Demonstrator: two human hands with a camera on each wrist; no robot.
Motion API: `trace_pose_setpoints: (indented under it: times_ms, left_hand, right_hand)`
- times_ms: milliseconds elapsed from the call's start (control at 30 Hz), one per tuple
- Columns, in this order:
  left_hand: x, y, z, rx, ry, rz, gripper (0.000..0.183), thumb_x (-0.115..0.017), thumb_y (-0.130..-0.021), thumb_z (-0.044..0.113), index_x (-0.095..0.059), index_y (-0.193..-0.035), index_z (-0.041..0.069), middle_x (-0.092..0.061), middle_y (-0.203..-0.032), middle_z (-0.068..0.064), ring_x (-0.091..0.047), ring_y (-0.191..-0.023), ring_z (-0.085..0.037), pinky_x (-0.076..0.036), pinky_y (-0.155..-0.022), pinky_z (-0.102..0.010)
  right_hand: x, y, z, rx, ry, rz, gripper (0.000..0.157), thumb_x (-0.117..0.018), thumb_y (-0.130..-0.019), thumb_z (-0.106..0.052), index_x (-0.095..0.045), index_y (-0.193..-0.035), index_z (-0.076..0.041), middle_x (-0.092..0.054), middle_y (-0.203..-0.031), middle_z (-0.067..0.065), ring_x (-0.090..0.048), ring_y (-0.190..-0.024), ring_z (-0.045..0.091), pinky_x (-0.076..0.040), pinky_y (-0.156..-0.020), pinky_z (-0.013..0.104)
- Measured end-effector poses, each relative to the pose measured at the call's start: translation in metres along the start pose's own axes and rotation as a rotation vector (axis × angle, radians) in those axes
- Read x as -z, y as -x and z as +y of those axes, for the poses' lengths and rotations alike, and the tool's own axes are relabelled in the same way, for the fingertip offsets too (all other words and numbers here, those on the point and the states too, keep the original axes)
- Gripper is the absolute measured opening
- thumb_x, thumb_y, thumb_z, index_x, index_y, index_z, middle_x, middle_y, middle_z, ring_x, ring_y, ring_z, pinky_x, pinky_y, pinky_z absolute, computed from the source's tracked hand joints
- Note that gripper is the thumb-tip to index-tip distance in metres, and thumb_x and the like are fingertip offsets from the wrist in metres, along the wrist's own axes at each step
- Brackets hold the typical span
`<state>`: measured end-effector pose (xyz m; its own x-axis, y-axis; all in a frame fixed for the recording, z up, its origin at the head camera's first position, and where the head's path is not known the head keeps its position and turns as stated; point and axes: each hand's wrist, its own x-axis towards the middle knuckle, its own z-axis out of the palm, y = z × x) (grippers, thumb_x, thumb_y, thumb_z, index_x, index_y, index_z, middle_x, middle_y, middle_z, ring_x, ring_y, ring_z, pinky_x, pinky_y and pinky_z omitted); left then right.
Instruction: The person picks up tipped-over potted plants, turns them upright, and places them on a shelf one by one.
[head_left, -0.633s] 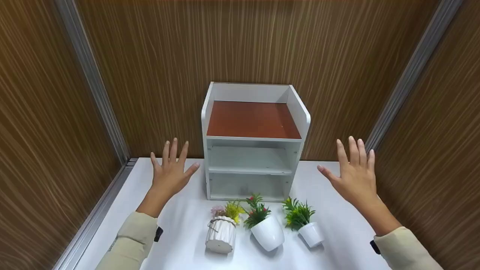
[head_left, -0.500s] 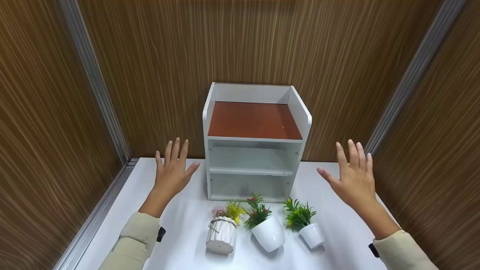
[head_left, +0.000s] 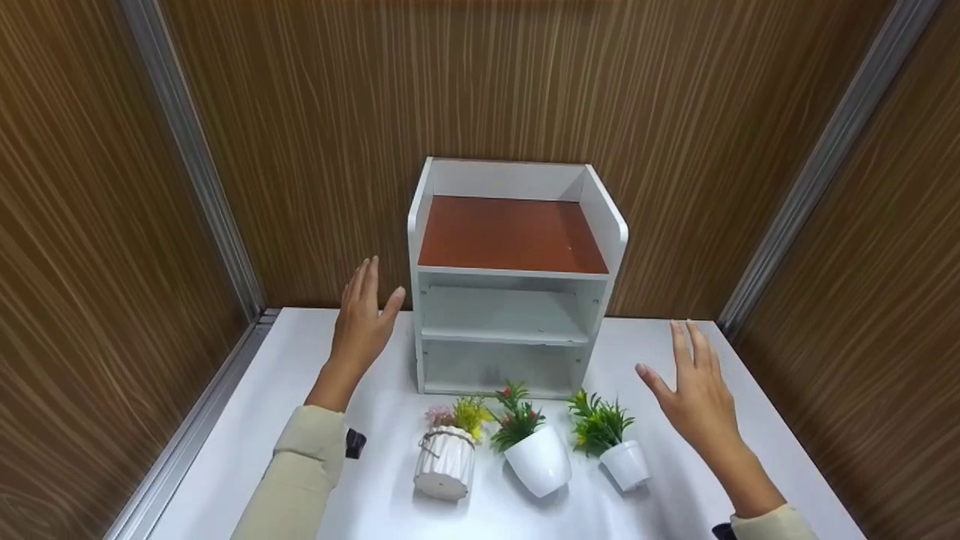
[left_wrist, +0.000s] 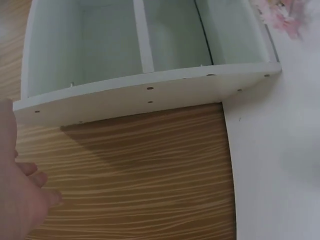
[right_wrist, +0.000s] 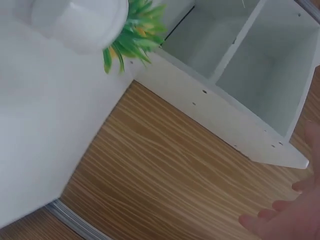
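Note:
My left hand (head_left: 360, 330) hovers to the left of a white shelf unit (head_left: 504, 335), fingers straight and thumb apart, holding nothing. On the other side, my right hand (head_left: 697, 401) is held over the table right of the unit, its fingers extended and nothing in it. Three small artificial potted plants lie tipped over in front of the shelf: a ribbed white pot (head_left: 444, 463) with pink and yellow flowers, a smooth white pot (head_left: 540, 461) with red-flecked leaves, and a smaller white pot (head_left: 625, 465) with green leaves (head_left: 598, 426), nearest my right hand.
The shelf unit has a reddish-brown top board (head_left: 511, 234) with raised white sides and two compartments below. It stands on a white table (head_left: 382, 480) against a wood-grain back wall (head_left: 495, 82). Wood-grain panels with grey metal corner strips (head_left: 199, 172) enclose both sides.
My left hand has moved slightly right and up, turning more edge-on. My right hand has lowered toward the table and shifted slightly left. The plants stay in place.

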<state>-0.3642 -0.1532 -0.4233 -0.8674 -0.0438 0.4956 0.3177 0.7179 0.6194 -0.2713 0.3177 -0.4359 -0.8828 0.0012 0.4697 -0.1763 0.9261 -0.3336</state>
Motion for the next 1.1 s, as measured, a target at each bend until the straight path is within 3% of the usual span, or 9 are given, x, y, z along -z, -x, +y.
trace_pose_setpoints:
  times_ms: [300, 567, 833, 1100]
  left_hand:
    - [-0.02, -0.015, 0.015, -0.042, 0.143, 0.032, 0.07, -0.045, -0.106, 0.05, -0.022, -0.162, 0.015, -0.027, -0.166, -0.009, -0.027, -0.153, -0.027, -0.026, -0.123, -0.05]
    - [-0.03, -0.022, 0.019, -0.024, 0.281, 0.104, 0.066, -0.049, -0.106, 0.042, -0.027, -0.16, 0.013, -0.033, -0.163, -0.011, -0.031, -0.151, -0.027, -0.029, -0.122, -0.047]
    - [-0.04, -0.027, 0.021, 0.019, 0.358, 0.153, 0.063, -0.051, -0.106, 0.04, -0.031, -0.159, 0.011, -0.037, -0.161, -0.011, -0.033, -0.15, -0.026, -0.031, -0.122, -0.046]
    - [-0.051, -0.024, 0.023, -0.023, 0.411, 0.254, 0.053, -0.053, -0.106, 0.03, -0.044, -0.151, 0.003, -0.055, -0.144, -0.016, -0.056, -0.13, -0.026, -0.052, -0.104, -0.04]
  right_hand:
    - [-0.019, 0.034, 0.018, -0.088, -0.1, -0.045, 0.079, -0.061, -0.099, -0.046, -0.028, -0.158, -0.004, -0.028, -0.159, 0.026, -0.03, -0.143, 0.05, -0.04, -0.096, 0.073]
    - [-0.042, 0.053, 0.03, -0.188, -0.126, -0.232, 0.09, -0.06, -0.097, -0.056, -0.021, -0.16, -0.004, -0.022, -0.16, 0.029, -0.026, -0.144, 0.052, -0.036, -0.103, 0.072]
    - [-0.064, 0.068, 0.043, -0.279, -0.158, -0.355, 0.099, -0.06, -0.093, -0.063, -0.019, -0.16, -0.004, -0.019, -0.159, 0.032, -0.024, -0.144, 0.054, -0.031, -0.108, 0.072]
    - [-0.079, 0.082, 0.051, -0.324, -0.198, -0.417, 0.1, -0.064, -0.092, -0.061, -0.021, -0.158, 0.0, -0.021, -0.157, 0.034, -0.024, -0.144, 0.055, -0.03, -0.11, 0.071]
